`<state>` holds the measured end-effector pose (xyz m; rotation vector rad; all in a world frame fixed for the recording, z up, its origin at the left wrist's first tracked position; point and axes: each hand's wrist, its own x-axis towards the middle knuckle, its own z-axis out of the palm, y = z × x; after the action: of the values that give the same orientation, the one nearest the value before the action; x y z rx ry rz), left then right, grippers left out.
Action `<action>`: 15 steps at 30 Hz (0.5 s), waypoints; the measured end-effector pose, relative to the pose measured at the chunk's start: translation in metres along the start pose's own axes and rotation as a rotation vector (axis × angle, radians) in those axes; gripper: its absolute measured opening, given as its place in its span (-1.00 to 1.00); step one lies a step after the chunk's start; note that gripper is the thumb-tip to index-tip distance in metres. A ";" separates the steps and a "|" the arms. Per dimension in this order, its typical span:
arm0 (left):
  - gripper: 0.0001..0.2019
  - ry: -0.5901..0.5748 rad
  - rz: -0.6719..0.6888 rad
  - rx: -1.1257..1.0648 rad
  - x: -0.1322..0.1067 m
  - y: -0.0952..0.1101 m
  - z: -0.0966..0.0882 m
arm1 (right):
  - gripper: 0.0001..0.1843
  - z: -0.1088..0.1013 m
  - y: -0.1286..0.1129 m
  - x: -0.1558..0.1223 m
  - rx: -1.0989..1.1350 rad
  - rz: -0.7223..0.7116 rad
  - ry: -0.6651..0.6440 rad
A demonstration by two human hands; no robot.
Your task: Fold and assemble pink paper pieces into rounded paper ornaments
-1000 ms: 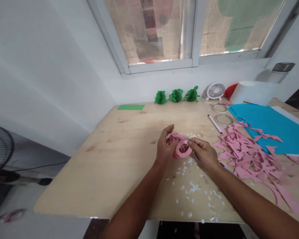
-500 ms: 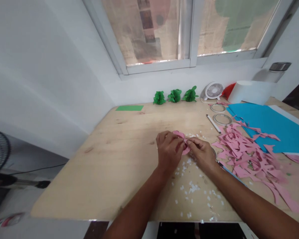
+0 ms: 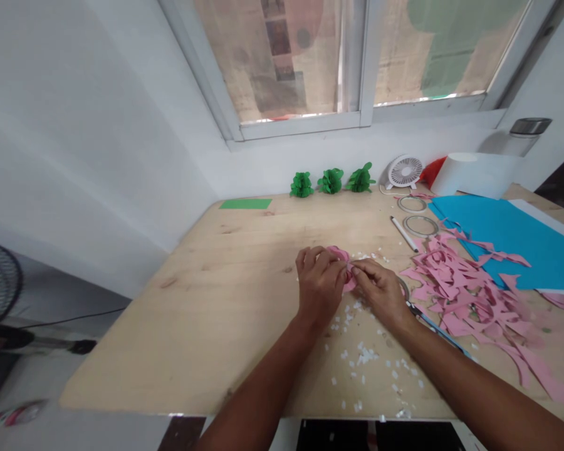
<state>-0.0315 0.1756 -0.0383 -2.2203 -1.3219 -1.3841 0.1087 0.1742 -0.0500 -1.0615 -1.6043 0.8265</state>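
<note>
Between my two hands, just above the table (image 3: 207, 319), is a pink paper cutout (image 3: 339, 253) with rounded lobes, partly hidden by my fingers. My left hand (image 3: 320, 279) is closed over its left side. From the right, my right hand (image 3: 380, 288) pinches at its edge with thumb and forefinger; a small pale bit shows near the fingertips, too small to name. White paper bits (image 3: 366, 356) are scattered below and around the hands. A blue-and-black tool (image 3: 435, 326) lies partly beneath my right forearm.
Pink paper scraps (image 3: 460, 282) are heaped at right beside blue sheets (image 3: 512, 232). Tape rolls (image 3: 420, 226), a white marker (image 3: 404, 233) and a small white fan (image 3: 404, 171) sit behind. Green paper figures (image 3: 330, 181) line the wall; a green strip (image 3: 245, 204) lies left.
Both hands hold nearly the same position around the pink paper, with only slight finger movement. The whole view has shifted very slightly.
</note>
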 end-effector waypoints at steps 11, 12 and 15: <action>-0.91 -0.032 0.006 -0.027 0.002 0.001 -0.002 | -0.74 -0.001 -0.002 0.000 -0.031 -0.025 -0.006; -0.91 -0.033 0.008 -0.026 0.002 0.001 -0.002 | -0.74 -0.001 -0.002 0.000 -0.028 -0.025 -0.005; -0.90 -0.030 0.004 -0.022 0.002 0.001 -0.002 | -0.75 0.000 -0.003 -0.001 -0.018 -0.023 -0.010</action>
<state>-0.0319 0.1754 -0.0352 -2.2657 -1.3169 -1.3760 0.1084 0.1724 -0.0470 -1.0511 -1.6319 0.8044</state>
